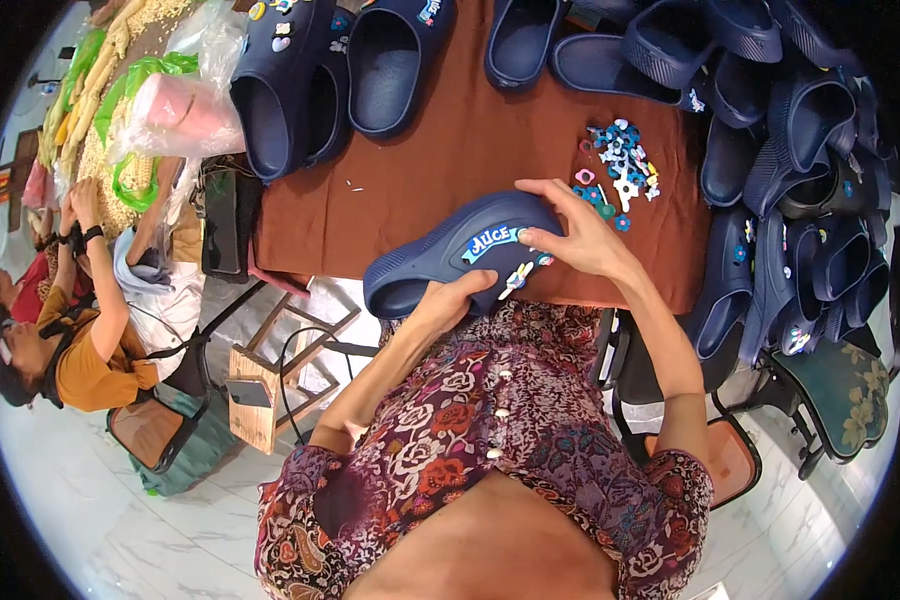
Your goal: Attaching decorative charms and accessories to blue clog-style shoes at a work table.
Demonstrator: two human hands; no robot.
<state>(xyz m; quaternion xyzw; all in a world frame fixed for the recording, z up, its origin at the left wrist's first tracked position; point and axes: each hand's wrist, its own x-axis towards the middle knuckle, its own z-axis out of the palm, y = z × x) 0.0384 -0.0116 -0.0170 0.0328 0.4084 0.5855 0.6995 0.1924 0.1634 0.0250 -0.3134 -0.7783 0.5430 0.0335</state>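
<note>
The left hand (448, 298) grips a navy clog (460, 250) from below (heel end). The right hand (575, 235) rests open-fingered on its top, fingertips at the small charms (518, 277).

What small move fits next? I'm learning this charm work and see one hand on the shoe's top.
Probably press the charm home: the right hand has its fingers on the top of the navy shoe, the left hand steadies it underneath, and loose charms lie close by.
</note>
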